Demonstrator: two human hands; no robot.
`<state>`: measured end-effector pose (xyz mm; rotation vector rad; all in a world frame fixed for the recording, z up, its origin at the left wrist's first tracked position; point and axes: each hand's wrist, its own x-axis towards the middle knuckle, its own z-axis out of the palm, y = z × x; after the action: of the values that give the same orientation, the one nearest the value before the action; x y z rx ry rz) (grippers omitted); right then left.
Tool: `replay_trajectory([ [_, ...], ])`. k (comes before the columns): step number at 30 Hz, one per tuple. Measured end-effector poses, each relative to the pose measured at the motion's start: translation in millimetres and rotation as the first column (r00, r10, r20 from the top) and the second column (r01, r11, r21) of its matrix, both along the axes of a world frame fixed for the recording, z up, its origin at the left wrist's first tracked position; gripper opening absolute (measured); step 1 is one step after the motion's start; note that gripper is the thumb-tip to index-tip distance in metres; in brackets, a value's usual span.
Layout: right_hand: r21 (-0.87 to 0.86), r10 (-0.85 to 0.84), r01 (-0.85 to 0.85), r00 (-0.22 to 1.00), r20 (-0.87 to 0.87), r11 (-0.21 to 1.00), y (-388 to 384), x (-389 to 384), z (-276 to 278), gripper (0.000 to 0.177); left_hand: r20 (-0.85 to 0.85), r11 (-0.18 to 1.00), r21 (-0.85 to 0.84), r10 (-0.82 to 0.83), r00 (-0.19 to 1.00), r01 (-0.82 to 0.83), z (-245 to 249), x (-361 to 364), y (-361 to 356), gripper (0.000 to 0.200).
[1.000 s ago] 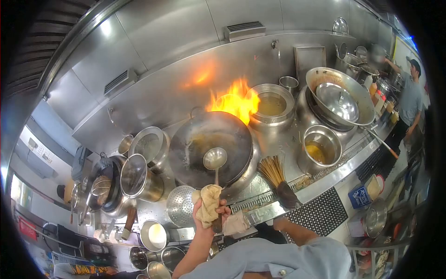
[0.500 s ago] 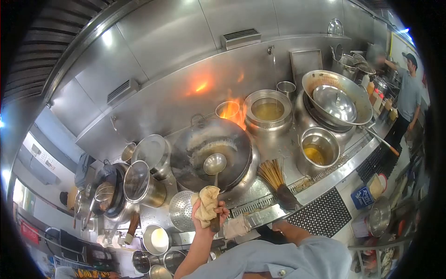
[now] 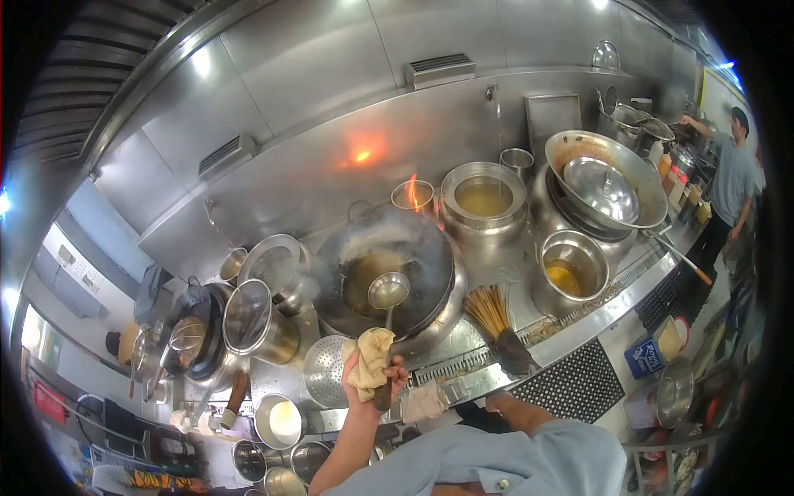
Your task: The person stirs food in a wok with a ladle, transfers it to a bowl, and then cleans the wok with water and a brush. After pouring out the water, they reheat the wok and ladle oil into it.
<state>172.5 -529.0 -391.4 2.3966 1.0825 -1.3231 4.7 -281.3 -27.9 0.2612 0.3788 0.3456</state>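
Observation:
My left hand (image 3: 361,382) is closed around the dark handle of a metal ladle (image 3: 389,291), with a beige folded cloth (image 3: 371,351) bunched in the same grip. The ladle's bowl is over a large black wok (image 3: 335,277), which holds a little dark liquid and gives off smoke. Lower right, close to the counter edge, my right hand (image 3: 499,403) is partly visible; its fingers cannot be made out, nor anything in them. A bamboo brush (image 3: 488,312) lies right of the wok, and a perforated strainer (image 3: 325,372) sits at its lower left.
Flame rises at a small pot (image 3: 412,195) behind the wok. Pots of yellowish liquid (image 3: 484,198) (image 3: 571,277) stand to the right, beside a wide pan (image 3: 653,186) with a long handle. Another person (image 3: 732,178) stands at the far right. Lidded pots (image 3: 248,318) are on the left.
The flames behind the wok have shrunk. Dark liquid now shows in the wok's middle, with more smoke around it. The view has shifted slightly; my left hand keeps its hold.

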Motion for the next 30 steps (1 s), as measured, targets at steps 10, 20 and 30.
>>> replay_trajectory([
  [10, -0.013, 0.291, -0.301, 0.931, -0.222, 0.954, 14.7, -13.5, 35.2, 0.046, -0.049, 0.998, 0.027, 0.058, 0.997, -0.057, 8.7, 5.8, -13.8, 0.056],
  [20, 0.462, -0.412, -0.031, 0.402, 0.818, 0.886, 15.8, 25.2, 134.7, 0.083, 0.028, 0.999, -0.007, -0.042, 0.999, 0.043, -20.8, 0.9, 21.5, 0.058],
  [30, 0.778, -0.485, -0.084, 0.738, 0.469, 0.623, -11.7, 65.1, 127.9, 0.065, 0.03, 1.0, -0.022, 0.003, 1.0, -0.002, -21.2, -14.1, 29.1, 0.053],
])
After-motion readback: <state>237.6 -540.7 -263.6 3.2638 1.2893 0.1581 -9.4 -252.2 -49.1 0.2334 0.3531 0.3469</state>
